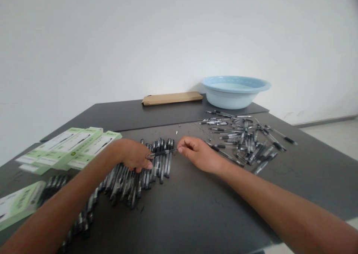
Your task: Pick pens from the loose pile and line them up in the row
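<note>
Holding a clear-barrelled, black-gripped pen point(160, 153) by both ends

Green-and-white pen boxes point(84, 146) lie at far left on the dark table point(195, 216), near a pen heap point(123, 187). The left hand point(137, 155) pinches one end of the pen between thumb and fingers, over the heap — the right hand point(197, 153) pinches its slim tip. A flat cardboard box point(172, 98) lies behind; rightmost, loose pens point(248, 140) lie scattered before a light-blue basin point(231, 99)

Single head-worn view, looking forward and down across desk point(195, 216); left hand point(137, 157) and right hand point(197, 153) near, around mid-frame; wall point(125, 34) beyond fills upper part.
</note>
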### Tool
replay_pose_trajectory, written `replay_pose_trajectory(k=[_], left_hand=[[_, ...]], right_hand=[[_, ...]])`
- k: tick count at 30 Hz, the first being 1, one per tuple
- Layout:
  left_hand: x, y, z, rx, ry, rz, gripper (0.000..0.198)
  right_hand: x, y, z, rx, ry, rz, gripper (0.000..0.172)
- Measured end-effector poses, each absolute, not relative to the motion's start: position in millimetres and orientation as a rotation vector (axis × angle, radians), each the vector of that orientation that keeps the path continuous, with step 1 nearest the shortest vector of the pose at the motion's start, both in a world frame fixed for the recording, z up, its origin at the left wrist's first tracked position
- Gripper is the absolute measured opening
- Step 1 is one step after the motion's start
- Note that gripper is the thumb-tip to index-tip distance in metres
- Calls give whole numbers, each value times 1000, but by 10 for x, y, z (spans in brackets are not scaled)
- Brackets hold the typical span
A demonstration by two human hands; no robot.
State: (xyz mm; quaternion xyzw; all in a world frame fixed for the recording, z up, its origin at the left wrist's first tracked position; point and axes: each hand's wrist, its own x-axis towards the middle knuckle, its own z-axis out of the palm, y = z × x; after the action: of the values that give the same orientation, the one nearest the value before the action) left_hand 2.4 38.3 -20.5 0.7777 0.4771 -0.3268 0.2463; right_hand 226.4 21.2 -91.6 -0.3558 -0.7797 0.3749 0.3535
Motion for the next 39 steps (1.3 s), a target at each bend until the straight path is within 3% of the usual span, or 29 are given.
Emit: replay_pose_trajectory(k=[13, 18, 21, 23, 27, 39], left_hand=[[88, 340, -155, 2124, 1332, -909, 31], [-8, 388, -190, 2123, 1333, -857, 32], [-44, 401, -194, 2111, 1346, -847, 34], [-40, 398, -185, 2107, 1333, -852, 34], [-2, 383, -151, 2102, 1289, -871, 31], [-41, 393, -162, 2072, 1291, -837, 32]], right_hand=[[2287, 198, -910, -853, -2060, 973, 22], [2262, 207, -929, -858, -1671, 1381, 5], [2242, 218, -937, -772, -1449, 1621, 19], [2237, 216, -932, -741, -1394, 1707, 18], [2249, 209, -917, -754, -1405, 1737, 7], [2274, 240, -949, -657, -1317, 1787, 19]])
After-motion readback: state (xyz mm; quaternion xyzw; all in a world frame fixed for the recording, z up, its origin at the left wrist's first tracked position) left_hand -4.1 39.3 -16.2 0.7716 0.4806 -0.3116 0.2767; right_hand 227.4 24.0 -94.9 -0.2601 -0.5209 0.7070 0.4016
